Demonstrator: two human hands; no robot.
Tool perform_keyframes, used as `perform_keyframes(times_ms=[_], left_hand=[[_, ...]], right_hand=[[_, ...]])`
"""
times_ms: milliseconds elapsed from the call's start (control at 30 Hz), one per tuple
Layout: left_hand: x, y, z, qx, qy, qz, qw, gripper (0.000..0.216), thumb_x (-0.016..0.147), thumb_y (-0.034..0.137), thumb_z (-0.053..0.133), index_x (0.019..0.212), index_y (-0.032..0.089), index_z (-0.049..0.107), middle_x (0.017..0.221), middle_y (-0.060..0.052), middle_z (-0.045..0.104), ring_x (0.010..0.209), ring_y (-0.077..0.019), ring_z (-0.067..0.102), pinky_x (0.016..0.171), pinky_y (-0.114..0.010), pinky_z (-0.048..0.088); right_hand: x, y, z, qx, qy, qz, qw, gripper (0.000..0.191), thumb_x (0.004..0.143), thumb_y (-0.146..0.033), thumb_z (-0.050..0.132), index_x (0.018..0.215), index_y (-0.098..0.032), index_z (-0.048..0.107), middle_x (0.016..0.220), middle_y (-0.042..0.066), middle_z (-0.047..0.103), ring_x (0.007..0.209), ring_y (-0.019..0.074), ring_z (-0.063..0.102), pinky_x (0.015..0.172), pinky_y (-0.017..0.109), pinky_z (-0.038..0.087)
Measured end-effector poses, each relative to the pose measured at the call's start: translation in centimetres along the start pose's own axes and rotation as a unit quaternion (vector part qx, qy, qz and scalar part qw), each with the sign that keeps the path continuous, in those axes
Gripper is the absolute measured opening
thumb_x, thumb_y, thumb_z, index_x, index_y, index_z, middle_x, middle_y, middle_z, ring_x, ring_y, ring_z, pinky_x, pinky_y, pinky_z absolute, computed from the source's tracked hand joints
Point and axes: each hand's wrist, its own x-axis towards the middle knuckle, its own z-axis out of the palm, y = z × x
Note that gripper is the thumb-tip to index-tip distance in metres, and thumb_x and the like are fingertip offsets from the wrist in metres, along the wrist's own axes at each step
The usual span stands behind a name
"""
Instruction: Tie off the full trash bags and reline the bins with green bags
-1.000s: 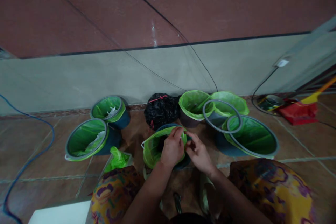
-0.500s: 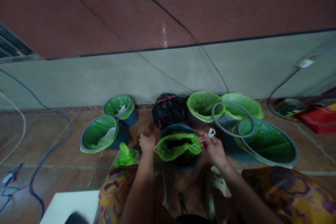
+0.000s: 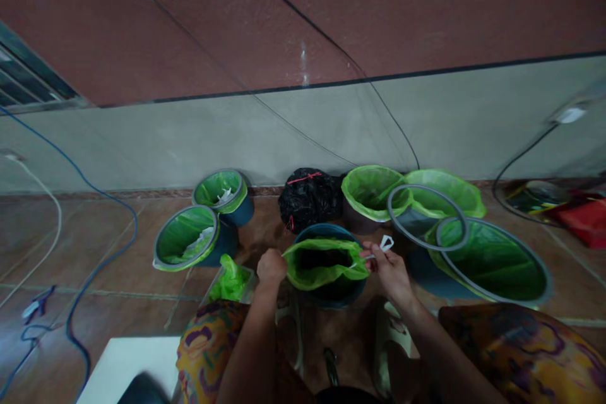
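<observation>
Down on a tiled floor (image 3: 118, 290), close to a pale wall (image 3: 237, 139); patterned cloth (image 3: 521, 353) over the knees at the bottom edge.

Left hand (image 3: 271, 265) at the left edge of a green liner (image 3: 326, 268), grip closed narrow, pinching the plastic; right hand (image 3: 389, 270) at the liner's right edge, grip likewise narrow, nipping a white drawstring (image 3: 386, 243) with its loop poking up past the fingertips. Green liner stretched flat between the two hands, mouth a slim slit, seated in the top of a blue bin (image 3: 331, 295) straight ahead of the knees.

Just behind the blue bin, a black bag (image 3: 310, 199) tied with red, against the wall; to its right, two bins with green liners (image 3: 367, 192) (image 3: 445, 192) side by side, and nearer, a large lined bin (image 3: 492, 259); a loose grey ring (image 3: 389, 213) propped across those three, touching them. To the left, well apart from the hands, two more lined bins (image 3: 187, 246) (image 3: 221, 189) with pale scraps inside; a crumpled green bag (image 3: 230, 279) just beside the left hand. Further left, a blue cable (image 3: 101, 259) looping over the tiles.
</observation>
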Motion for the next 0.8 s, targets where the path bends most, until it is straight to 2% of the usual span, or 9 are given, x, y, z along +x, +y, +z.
perform_keyframes(times_ms=[67,133,233,367,467,567,667,800], left_hand=[[-0.1,2.2,-1.7,0.056,-0.020,0.020,0.998,0.018,0.081,0.020,0.056,0.073,0.018,0.073,0.079,-0.012,0.075,0.083,-0.0245,0.070,0.075,-0.032,0.048],[-0.6,4.8,-3.2,0.049,-0.027,0.078,0.995,0.022,0.085,0.023,0.052,0.081,0.020,0.074,0.085,-0.009,0.076,0.084,-0.0215,0.069,0.076,-0.029,0.046],[-1.7,8.3,-4.9,-0.006,-0.041,0.161,0.986,0.024,0.087,0.024,0.050,0.081,0.020,0.073,0.080,-0.004,0.074,0.077,-0.0166,0.066,0.072,-0.025,0.044],[-2.6,11.3,-5.8,-0.092,-0.086,0.255,0.959,0.022,0.086,0.024,0.051,0.076,0.018,0.070,0.072,-0.001,0.069,0.070,-0.0133,0.060,0.066,-0.022,0.042],[-2.6,12.9,-5.4,-0.168,-0.129,0.297,0.931,0.019,0.084,0.026,0.054,0.076,0.017,0.069,0.070,0.000,0.066,0.066,-0.0114,0.056,0.062,-0.021,0.041],[-2.5,14.0,-4.4,-0.244,-0.167,0.288,0.911,0.018,0.084,0.027,0.055,0.078,0.016,0.067,0.068,0.002,0.064,0.060,-0.0094,0.052,0.059,-0.020,0.040],[-2.4,14.4,-2.9,-0.291,-0.213,0.263,0.895,0.016,0.083,0.028,0.056,0.078,0.015,0.065,0.065,0.002,0.061,0.057,-0.0087,0.052,0.058,-0.020,0.041],[-1.6,13.6,-1.3,-0.330,-0.236,0.268,0.874,0.017,0.083,0.030,0.057,0.084,0.015,0.066,0.072,0.000,0.065,0.065,-0.0106,0.058,0.065,-0.022,0.048]], right_hand=[[0.1,-0.3,-0.1,-0.003,-0.001,0.009,1.000,0.061,0.074,-0.069,0.064,0.097,-0.013,0.069,0.076,0.009,0.073,0.051,0.0133,0.055,0.048,0.028,0.044],[0.2,-0.7,0.0,-0.021,-0.015,0.001,1.000,0.061,0.075,-0.069,0.062,0.097,-0.013,0.070,0.077,0.009,0.073,0.052,0.0136,0.056,0.050,0.028,0.045],[0.5,-1.5,0.4,-0.042,-0.052,-0.020,0.998,0.061,0.077,-0.070,0.059,0.097,-0.014,0.070,0.073,0.007,0.072,0.053,0.0137,0.055,0.052,0.029,0.045],[0.6,-2.5,1.6,-0.052,-0.105,-0.037,0.992,0.058,0.081,-0.068,0.056,0.098,-0.015,0.070,0.073,0.005,0.069,0.055,0.0137,0.055,0.052,0.028,0.043],[0.5,-3.1,2.6,-0.060,-0.135,-0.051,0.988,0.056,0.081,-0.067,0.055,0.098,-0.015,0.069,0.068,0.003,0.066,0.052,0.0131,0.053,0.049,0.027,0.041],[0.3,-3.0,3.8,-0.053,-0.162,-0.059,0.984,0.047,0.083,-0.061,0.055,0.097,-0.018,0.067,0.064,0.001,0.063,0.053,0.0127,0.053,0.051,0.027,0.043],[0.1,-2.2,5.3,-0.051,-0.202,-0.067,0.976,0.035,0.081,-0.054,0.059,0.080,-0.020,0.061,0.059,-0.001,0.057,0.053,0.0117,0.050,0.052,0.026,0.042],[0.3,-1.3,6.9,-0.047,-0.209,-0.053,0.975,0.041,0.077,-0.059,0.061,0.065,-0.023,0.048,0.052,-0.004,0.047,0.047,0.0099,0.041,0.045,0.025,0.033]])
